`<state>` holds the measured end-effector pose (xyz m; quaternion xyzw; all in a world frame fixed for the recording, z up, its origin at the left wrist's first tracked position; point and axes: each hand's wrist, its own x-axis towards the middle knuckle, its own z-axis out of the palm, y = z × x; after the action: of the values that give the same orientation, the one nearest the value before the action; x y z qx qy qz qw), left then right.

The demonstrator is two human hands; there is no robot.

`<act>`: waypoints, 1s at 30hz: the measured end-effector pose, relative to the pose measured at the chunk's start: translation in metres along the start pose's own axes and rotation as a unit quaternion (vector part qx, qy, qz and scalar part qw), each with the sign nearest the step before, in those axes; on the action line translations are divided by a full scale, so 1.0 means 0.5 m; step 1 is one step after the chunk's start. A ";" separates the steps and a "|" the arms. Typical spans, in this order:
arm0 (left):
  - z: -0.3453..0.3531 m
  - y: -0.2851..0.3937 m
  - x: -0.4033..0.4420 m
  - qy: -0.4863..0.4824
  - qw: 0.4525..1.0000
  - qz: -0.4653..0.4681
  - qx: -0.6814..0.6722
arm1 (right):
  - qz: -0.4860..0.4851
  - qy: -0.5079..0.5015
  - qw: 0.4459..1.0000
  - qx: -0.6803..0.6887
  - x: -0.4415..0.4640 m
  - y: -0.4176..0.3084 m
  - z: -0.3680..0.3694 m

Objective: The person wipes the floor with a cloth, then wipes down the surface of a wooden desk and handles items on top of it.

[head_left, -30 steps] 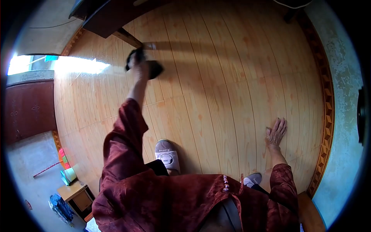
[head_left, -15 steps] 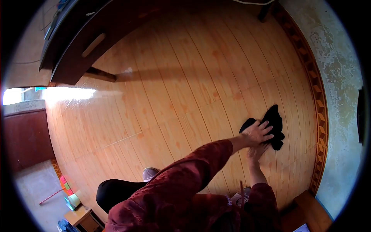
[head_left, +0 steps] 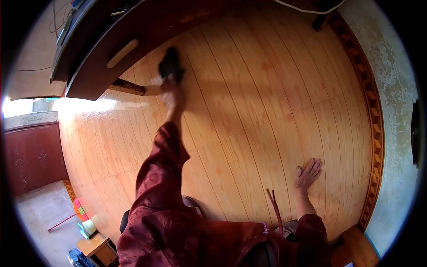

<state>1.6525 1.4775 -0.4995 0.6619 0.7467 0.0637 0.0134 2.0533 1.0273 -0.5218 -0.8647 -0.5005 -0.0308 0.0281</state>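
My left hand (head_left: 172, 95), blurred by motion, reaches out at the upper left with its fingertips on a bunched black cloth (head_left: 170, 64). The cloth lies against the wood-look floor (head_left: 249, 151), beside the leg of a dark piece of furniture. At the right my right hand (head_left: 308, 173) rests flat on the floor, fingers stretched out, with nothing in it. Both arms wear dark red patterned sleeves.
Dark furniture (head_left: 100, 66) with an oval slot hangs over the upper left, its wooden leg (head_left: 128, 86) below. A patterned border (head_left: 376, 133) runs along the right wall. A small wooden cabinet (head_left: 95, 247) stands at the lower left. My shoes are partly visible below.
Half a second ago both hands were together at the right over the cloth. My left hand has since swept the cloth to the upper left; my right hand stayed at the right, fingers now in full view.
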 end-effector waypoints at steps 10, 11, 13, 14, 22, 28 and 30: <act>-0.070 -0.343 -0.186 -0.070 0.954 -0.289 -0.028 | 0.033 -0.030 0.999 -0.025 -0.002 -0.006 -0.007; -0.079 -0.332 -0.185 -0.074 0.954 -0.278 -0.084 | 0.036 -0.032 0.999 -0.023 -0.005 0.001 -0.004; -0.086 -0.275 -0.190 0.015 0.962 -0.159 -0.220 | 0.038 -0.031 0.999 -0.016 0.000 0.006 0.012; -0.095 -0.233 -0.190 -0.029 0.956 -0.127 -0.264 | 0.072 -0.080 0.994 0.001 0.006 -0.007 0.000; -0.251 0.190 -0.408 -0.359 0.698 0.036 -0.619 | 0.095 -0.183 0.611 0.764 0.084 -0.374 -0.212; -0.296 0.140 -0.315 -0.401 0.798 0.423 -0.153 | 0.223 -0.273 0.374 0.858 0.140 -0.385 -0.279; -0.171 0.025 -0.242 -0.349 0.818 0.449 -0.086 | 0.299 -0.232 0.384 0.842 0.161 -0.329 -0.279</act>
<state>1.6707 1.3523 -0.4212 0.8978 0.3035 -0.1088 0.3001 1.9472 1.1678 -0.3731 -0.4647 0.0338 0.6190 0.6322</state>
